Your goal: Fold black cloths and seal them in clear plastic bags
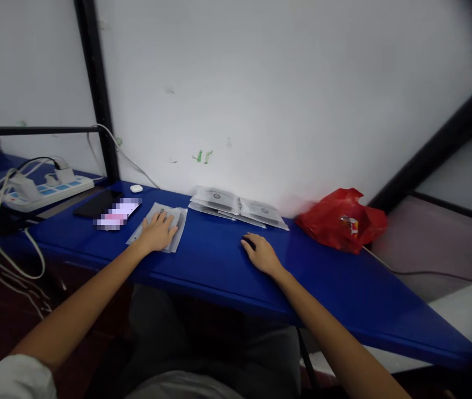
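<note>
Near stack (158, 227) of grey flat packets lies on the blue shelf (219, 260), left of centre, just right of the phone (113, 213). Its long axis runs from the near-left edge toward the wall, tilted a little right; the short end faces the person.

Left hand (157, 231) rests flat on top of this stack, fingers spread, palm down, gripping nothing.

Right hand (260, 253) lies on the bare shelf, well apart from the stack, fingers curled over something small and dark at its tips; what it is, cannot tell.

Far pile (238, 208) of similar packets sits fanned against the wall, long axis along the wall.

Judgement: sorting looks partway, two piles present, neither hand lifting a packet.

Outward: red bag (341, 219) to the right; power strip (46, 188) with plugs and cables to the left.
</note>
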Demonstrator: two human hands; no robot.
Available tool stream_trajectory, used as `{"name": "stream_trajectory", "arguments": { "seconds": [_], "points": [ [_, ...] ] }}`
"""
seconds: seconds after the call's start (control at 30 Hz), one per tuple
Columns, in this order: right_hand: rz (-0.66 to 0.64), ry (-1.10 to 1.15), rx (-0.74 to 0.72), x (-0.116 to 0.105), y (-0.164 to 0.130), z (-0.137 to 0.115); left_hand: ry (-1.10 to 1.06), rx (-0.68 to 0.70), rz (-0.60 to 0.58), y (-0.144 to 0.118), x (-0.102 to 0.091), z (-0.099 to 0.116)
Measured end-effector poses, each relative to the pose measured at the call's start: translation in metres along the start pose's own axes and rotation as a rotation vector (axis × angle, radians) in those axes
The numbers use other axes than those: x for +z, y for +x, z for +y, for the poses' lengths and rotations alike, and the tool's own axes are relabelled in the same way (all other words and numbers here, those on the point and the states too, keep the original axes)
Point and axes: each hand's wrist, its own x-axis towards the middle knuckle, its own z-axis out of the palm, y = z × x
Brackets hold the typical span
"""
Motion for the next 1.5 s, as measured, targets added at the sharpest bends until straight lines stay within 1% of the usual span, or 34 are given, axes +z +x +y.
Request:
{"name": "stream_trajectory", "arguments": {
  "seconds": [0.17, 0.37, 0.6, 0.7, 0.8, 1.07, 1.13, 1.2, 1.27, 1.33, 1.4, 1.43, 1.5],
  "points": [
    [-0.011, -0.013, 0.016, 0.003, -0.001, 0.002, -0.031, -0.033, -0.058, 0.034, -0.003, -0.014],
    [-0.015, 0.004, 0.022, 0.002, -0.002, 0.002, -0.043, -0.024, -0.030, 0.081, 0.003, -0.021],
    [-0.001, 0.003, 0.027, 0.002, -0.006, 0.004, -0.062, 0.035, 0.007, 0.130, 0.017, -0.021],
    [0.009, 0.002, 0.022, 0.002, -0.007, 0.005, -0.064, 0.040, 0.029, 0.144, 0.021, -0.019],
    [0.015, -0.003, 0.009, 0.002, -0.008, 0.005, -0.059, 0.050, 0.050, 0.152, 0.025, -0.016],
    [0.008, -0.019, 0.012, 0.001, -0.009, 0.004, -0.059, 0.089, 0.157, 0.159, 0.035, -0.018],
    [0.016, -0.020, 0.004, 0.000, -0.009, 0.003, -0.068, 0.091, 0.220, 0.158, 0.035, -0.017],
    [0.009, -0.021, -0.010, -0.003, -0.007, 0.002, -0.070, 0.121, 0.334, 0.154, 0.033, -0.010],
    [0.006, -0.036, -0.025, -0.006, -0.002, 0.003, -0.068, 0.199, 0.463, 0.146, 0.027, 0.005],
    [0.034, -0.083, -0.036, -0.011, 0.008, 0.007, -0.073, 0.303, 0.546, 0.133, 0.021, 0.027],
    [0.075, -0.164, -0.042, -0.015, 0.021, 0.014, -0.086, 0.421, 0.524, 0.116, 0.017, 0.053],
    [0.093, -0.211, -0.039, -0.017, 0.028, 0.018, -0.098, 0.485, 0.479, 0.108, 0.017, 0.065],
    [0.125, -0.298, -0.038, -0.019, 0.040, 0.029, -0.137, 0.594, 0.346, 0.091, 0.021, 0.085]
  ]
}}
